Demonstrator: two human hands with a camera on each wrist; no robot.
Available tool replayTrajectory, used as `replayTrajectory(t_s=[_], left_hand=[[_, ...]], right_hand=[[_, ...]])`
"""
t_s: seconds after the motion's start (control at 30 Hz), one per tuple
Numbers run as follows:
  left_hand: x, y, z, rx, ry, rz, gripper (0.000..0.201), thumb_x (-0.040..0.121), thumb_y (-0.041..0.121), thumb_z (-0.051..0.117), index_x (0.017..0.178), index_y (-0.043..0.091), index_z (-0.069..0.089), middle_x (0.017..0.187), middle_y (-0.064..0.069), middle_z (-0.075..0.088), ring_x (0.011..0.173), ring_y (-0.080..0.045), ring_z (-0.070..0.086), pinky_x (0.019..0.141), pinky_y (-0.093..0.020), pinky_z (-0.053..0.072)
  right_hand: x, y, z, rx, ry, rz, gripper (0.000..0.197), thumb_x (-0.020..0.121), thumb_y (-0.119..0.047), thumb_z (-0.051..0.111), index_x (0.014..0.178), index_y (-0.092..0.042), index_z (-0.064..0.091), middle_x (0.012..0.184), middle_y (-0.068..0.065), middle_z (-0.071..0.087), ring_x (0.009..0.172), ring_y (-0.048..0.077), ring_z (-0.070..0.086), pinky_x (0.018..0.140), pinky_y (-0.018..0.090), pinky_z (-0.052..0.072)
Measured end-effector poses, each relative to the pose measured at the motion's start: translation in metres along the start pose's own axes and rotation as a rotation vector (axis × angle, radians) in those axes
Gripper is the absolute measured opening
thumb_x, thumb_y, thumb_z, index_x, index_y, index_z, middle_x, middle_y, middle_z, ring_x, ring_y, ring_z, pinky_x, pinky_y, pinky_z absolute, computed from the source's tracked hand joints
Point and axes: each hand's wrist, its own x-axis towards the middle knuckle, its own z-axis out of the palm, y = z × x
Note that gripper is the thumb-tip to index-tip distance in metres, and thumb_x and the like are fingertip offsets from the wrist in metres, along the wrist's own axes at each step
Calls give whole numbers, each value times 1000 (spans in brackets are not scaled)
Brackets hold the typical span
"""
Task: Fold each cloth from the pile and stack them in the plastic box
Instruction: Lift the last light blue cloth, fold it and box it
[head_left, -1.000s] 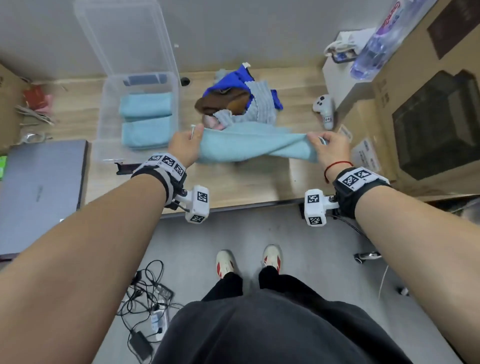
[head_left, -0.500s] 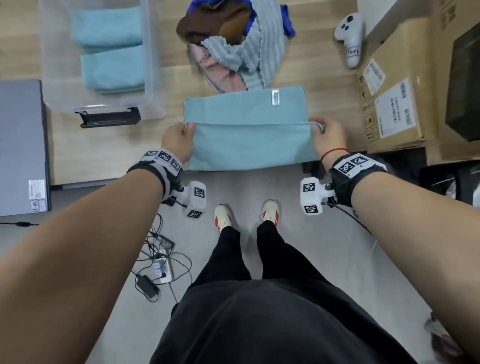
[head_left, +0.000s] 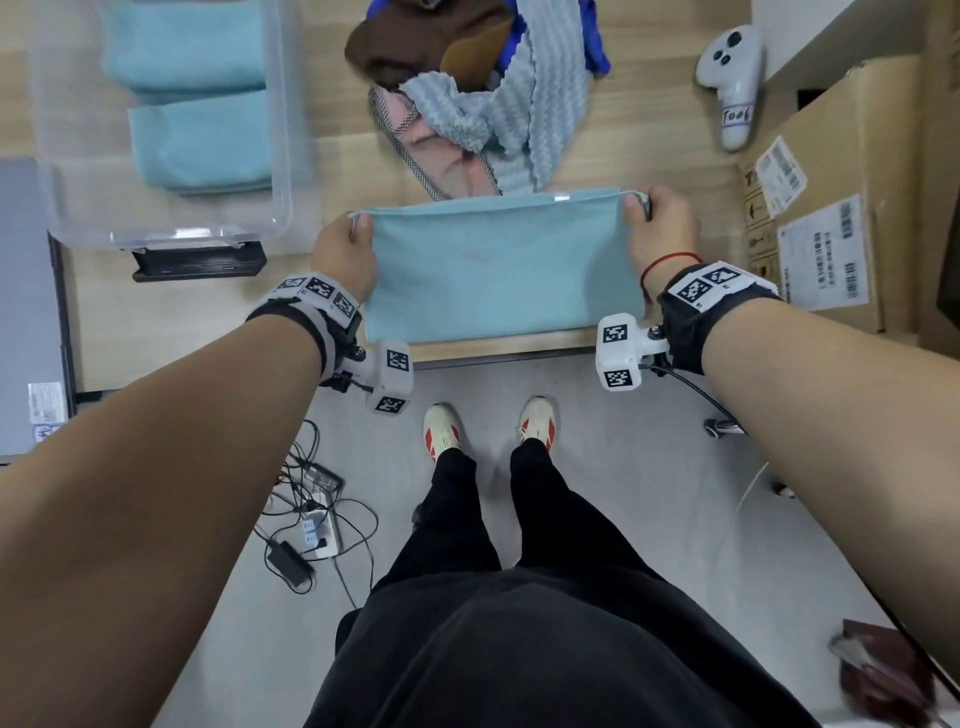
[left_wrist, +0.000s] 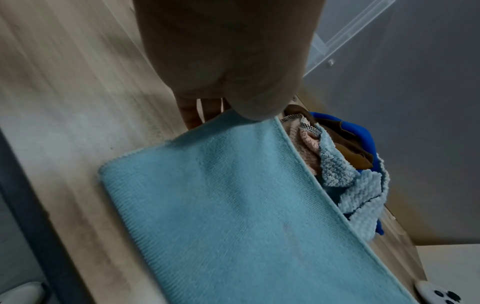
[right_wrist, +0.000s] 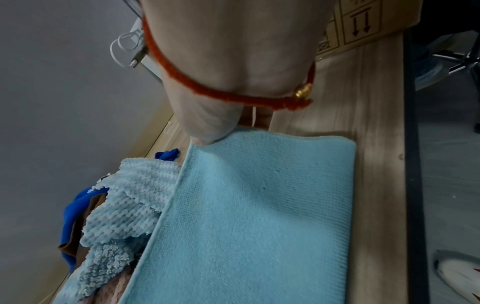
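Right, first fold looks done: the light blue cloth (head_left: 498, 270) lies doubled on the desk (head_left: 171, 322) by the near edge. Left hand (head_left: 343, 254) pinches its far left corner, right hand (head_left: 660, 228) pinches the far right one, both clamped on the edges. Two folded blue cloths (head_left: 200, 140) already sit in the plastic box (head_left: 280, 156), left of the work spot. The pile (head_left: 483, 98) just behind the cloth holds several more: a brown one, a pink one, a ribbed pale blue one, a dark blue one. So my guess is under half done. This cloth likely needs another fold before boxing.
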Motion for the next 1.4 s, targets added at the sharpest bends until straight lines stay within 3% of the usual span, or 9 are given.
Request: replayTrajectory(t_s=[0.1,0.33,0.47,0.57,0.7,0.83,1.0,1.2,1.4], left_hand=[[8,-1,3,-3,-9,-54,41,104,34,30,113,5,57,114,-16,62,106,-32,57,90,-35,41],[23,0,10,89,9,-143,41,103,37,29,110,8,57,115,-17,61,106,-35,56,85,-34,40],[29,-3,14,126,7,-178,36,103,34,32,108,8,56,116,-16,60,105,-34,55,78,-30,33],[32,-2,16,122,28,-193,30,101,32,36,105,8,53,110,-15,60,93,-31,54,74,-29,33],[27,4,18,86,53,-188,33,96,30,48,123,11,44,117,-11,57,94,-28,54,77,-29,38],[17,21,24,195,158,-112,54,84,30,63,130,16,38,128,-9,43,119,-28,43,92,-40,42],[-5,47,42,461,232,43,74,70,27,70,134,21,34,133,-8,38,119,-28,40,91,-39,38],[-36,63,75,509,-171,528,57,76,32,73,127,26,48,132,-7,38,117,-28,40,89,-45,44],[-62,49,105,682,-338,614,70,84,28,67,145,33,33,154,-6,22,136,-30,25,102,-45,39]], right_hand=[[11,-2,9,2,-1,12,23,97,-28,47,75,-22,49,70,-2,49,77,20,45,66,28,32],[27,0,22,-67,-15,60,31,99,-32,42,94,-8,60,91,20,63,86,36,59,69,35,41],[31,3,29,-155,-41,96,26,99,-34,40,87,-15,53,86,15,58,85,35,59,66,29,33],[30,1,30,-178,-18,138,28,97,-34,44,102,-11,59,95,11,62,91,31,60,69,27,34],[25,0,29,-121,48,159,27,92,-31,50,110,-11,53,111,7,64,96,30,60,73,29,40],[17,2,24,-80,53,119,37,86,-37,54,112,-10,50,116,12,57,102,34,57,84,36,44],[-6,12,19,-123,16,101,55,79,-48,68,113,-10,47,121,11,50,104,32,55,90,39,45],[-35,30,22,-151,-97,181,69,70,-41,81,118,-7,46,119,12,57,106,31,58,88,39,49],[-45,37,19,-118,-237,160,32,76,-26,73,102,-8,68,102,8,71,94,27,66,72,26,47]])
